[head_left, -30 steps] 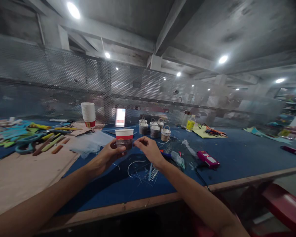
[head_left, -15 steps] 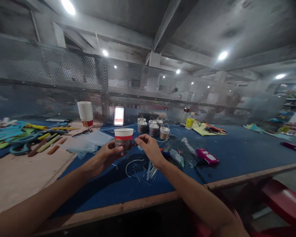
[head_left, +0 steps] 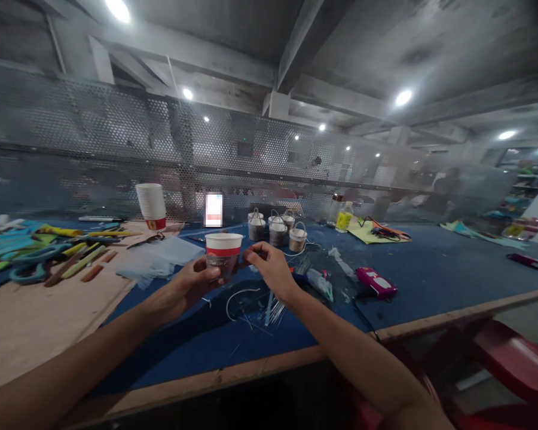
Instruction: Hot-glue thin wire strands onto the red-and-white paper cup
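Note:
My left hand holds a paper cup with a white rim, a red band and a dark wrapped lower half, just above the blue table. My right hand is at the cup's right side with fingertips pinched together against it; what they pinch is too small to make out. Below the hands lie a curved white wire and thin clear strips.
Several small wrapped cups with wire handles stand behind. A stack of white cups is at back left, near scissors and coloured sticks. A pink glue gun lies right. A mesh screen runs behind. Red chair at lower right.
My right hand has moved left until its fingertips meet the cup's side. The view has drifted slightly; the cup stays in my left hand.

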Tool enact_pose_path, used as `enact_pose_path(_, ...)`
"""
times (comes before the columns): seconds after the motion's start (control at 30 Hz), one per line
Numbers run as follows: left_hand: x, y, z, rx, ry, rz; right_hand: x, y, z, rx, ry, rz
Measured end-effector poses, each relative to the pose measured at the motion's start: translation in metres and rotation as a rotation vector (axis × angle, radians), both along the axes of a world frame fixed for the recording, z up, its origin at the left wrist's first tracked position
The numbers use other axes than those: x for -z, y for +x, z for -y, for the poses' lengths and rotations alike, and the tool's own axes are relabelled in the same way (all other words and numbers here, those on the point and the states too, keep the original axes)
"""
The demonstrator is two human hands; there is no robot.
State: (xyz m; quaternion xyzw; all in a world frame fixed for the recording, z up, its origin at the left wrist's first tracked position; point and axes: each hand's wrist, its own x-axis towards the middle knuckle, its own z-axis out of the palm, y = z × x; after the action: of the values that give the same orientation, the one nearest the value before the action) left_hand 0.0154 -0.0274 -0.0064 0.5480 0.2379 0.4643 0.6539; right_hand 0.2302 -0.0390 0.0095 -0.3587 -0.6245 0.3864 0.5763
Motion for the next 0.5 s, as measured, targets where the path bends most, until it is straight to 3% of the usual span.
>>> enact_pose_path(0.5,0.0030,-0.0013,-0.0018,0.024,-0.022,-0.014,-0.0021,-0.0009,0.0019,-0.013,-0.012,0.022)
